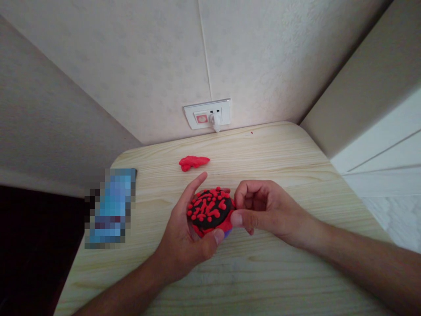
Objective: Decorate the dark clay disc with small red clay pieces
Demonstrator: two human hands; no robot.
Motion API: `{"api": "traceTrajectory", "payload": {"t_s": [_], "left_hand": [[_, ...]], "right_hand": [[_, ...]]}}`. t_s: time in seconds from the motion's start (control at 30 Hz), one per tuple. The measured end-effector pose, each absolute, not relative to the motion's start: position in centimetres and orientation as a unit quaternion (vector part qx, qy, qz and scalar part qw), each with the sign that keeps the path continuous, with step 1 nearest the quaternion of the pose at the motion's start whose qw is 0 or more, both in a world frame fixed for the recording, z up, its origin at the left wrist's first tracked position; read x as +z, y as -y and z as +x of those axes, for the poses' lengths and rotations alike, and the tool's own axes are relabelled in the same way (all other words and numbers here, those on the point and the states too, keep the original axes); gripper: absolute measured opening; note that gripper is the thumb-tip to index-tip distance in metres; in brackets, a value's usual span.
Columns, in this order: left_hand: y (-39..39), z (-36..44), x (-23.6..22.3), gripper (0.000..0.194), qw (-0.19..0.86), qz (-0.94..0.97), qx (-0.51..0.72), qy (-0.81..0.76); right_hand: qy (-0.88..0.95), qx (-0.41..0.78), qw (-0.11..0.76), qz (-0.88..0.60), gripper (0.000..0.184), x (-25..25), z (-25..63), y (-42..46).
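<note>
A round clay model [210, 211], black on top and covered with several small red bits, rests in my left hand [184, 237] above the wooden table [263, 281]. My left fingers cup it from below, thumb at its front edge and forefinger stretched past its back. A red rim and a bit of purple show under it. My right hand [263, 210] is curled beside the model's right edge, thumb and fingers pinched against its side.
A lump of red clay [193, 162] lies farther back on the table. A blurred blue flat object [112, 210] lies at the table's left edge. A wall socket [208, 114] with a white plug sits on the wall behind. White furniture [388, 166] stands at the right.
</note>
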State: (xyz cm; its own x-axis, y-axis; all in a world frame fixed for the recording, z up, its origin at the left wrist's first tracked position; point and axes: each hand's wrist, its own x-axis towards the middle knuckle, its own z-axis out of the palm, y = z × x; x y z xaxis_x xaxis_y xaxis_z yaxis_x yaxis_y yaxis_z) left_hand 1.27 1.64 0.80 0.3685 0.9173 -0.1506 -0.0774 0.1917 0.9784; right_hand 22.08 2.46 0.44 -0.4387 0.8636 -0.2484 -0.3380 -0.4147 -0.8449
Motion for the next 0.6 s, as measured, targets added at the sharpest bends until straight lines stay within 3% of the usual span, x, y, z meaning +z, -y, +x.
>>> {"api": "traceTrajectory", "payload": {"t_s": [0.33, 0.47, 0.6], "left_hand": [[-1.4, 1.3, 0.9, 0.104, 0.642, 0.521, 0.387, -0.407], [-1.5, 1.0, 0.4, 0.107, 0.688, 0.485, 0.399, -0.363], [-1.7, 0.6, -0.4, 0.091, 0.731, 0.431, 0.422, -0.318]], "right_hand": [[0.373, 0.77, 0.394, -0.336, 0.04, 0.4, 22.1, -2.4], [0.365, 0.775, 0.398, -0.33, 0.037, 0.4, 22.4, -2.6], [0.341, 0.775, 0.416, -0.333, 0.035, 0.4, 22.7, -2.8]]}}
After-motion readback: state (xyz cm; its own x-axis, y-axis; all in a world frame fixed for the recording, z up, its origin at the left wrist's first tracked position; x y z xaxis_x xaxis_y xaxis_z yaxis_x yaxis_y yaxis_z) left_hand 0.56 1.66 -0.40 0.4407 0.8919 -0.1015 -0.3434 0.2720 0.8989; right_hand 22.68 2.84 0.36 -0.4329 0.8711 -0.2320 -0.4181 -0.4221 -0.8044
